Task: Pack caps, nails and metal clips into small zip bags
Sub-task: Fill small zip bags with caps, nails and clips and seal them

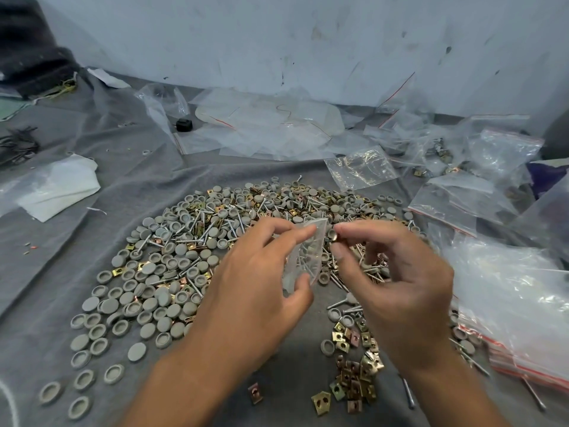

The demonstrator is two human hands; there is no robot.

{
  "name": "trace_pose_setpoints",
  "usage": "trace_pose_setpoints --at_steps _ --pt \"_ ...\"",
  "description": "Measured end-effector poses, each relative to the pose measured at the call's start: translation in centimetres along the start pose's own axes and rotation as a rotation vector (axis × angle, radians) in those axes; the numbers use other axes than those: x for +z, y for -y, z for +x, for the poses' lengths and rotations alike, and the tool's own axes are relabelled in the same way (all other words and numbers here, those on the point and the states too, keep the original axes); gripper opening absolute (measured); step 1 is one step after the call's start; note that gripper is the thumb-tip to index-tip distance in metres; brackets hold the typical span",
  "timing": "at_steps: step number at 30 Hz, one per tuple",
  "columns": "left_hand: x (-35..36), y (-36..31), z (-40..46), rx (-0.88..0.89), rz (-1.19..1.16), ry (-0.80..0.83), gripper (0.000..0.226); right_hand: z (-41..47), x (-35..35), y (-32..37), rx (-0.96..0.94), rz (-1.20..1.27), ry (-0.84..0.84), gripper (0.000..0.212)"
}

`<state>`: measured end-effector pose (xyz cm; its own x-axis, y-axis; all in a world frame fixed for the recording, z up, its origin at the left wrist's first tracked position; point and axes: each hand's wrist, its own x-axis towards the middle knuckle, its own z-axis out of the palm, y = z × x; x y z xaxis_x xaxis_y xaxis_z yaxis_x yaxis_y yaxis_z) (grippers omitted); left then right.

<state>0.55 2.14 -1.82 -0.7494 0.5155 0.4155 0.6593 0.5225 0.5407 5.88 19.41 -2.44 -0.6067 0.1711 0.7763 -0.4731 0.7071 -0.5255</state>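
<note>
Observed: small bag (308,254) pinched by left hand (261,272), index finger at the upper edge, thumb at the lower corner, held just above the middle of the heap (191,248) of grey caps, nails and brass clips. Mouth of the bag turned up and toward the right hand; long axis running near upright, tilted slightly away from the viewer. Nails (304,263) visible through the plastic, lying roughly along that axis, points down. At least one grey cap inside, judged from a pale shape near the bottom.

Right hand (397,272) just beside the bag mouth, thumb and forefinger closed on a small round piece (332,234), apparently a cap with a glint of metal; exact item not clear. Remaining fingers loosely curled, nothing else seen in them.

Step in hand, as judged: dropping one more piece into the open bag. Recommended: keep the mouth spread with the left finger and thumb, bring the piece fully over the opening before release, hold the bag upright to stop the nails sliding out, avoid letting nail points press the plastic wall.

Right of the heap: stack of empty zip bags (508,303) with red strips. Nearer than the heap: loose cluster of clips (354,374). Beyond the heap: scattered clear bags (271,127) against the wall. All on grey cloth (61,241).
</note>
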Motion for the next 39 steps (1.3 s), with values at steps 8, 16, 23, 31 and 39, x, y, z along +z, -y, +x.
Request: trace_pose_setpoints --at_steps 8,16,23,31,39 --pt "-0.2 0.0 -0.1 0.002 0.008 0.003 0.059 -0.4 0.5 0.7 -0.077 -0.06 -0.031 0.024" --pt "-0.2 -0.1 0.0 0.009 -0.011 0.011 0.059 -0.6 1.4 0.7 -0.107 -0.075 0.026 0.023" --pt "-0.7 -0.1 0.1 -0.018 -0.04 -0.065 0.055 0.1 -0.7 -0.7 0.148 -0.091 -0.048 0.016" --pt "-1.8 0.5 0.6 -0.178 -0.278 -0.417 0.034 -0.7 -2.5 -1.7 0.44 -0.201 1.019 0.026" --pt "-2.7 1.4 0.5 -0.248 -0.476 -0.385 0.031 -1.1 -2.2 -1.0 0.362 -0.222 0.938 0.017"
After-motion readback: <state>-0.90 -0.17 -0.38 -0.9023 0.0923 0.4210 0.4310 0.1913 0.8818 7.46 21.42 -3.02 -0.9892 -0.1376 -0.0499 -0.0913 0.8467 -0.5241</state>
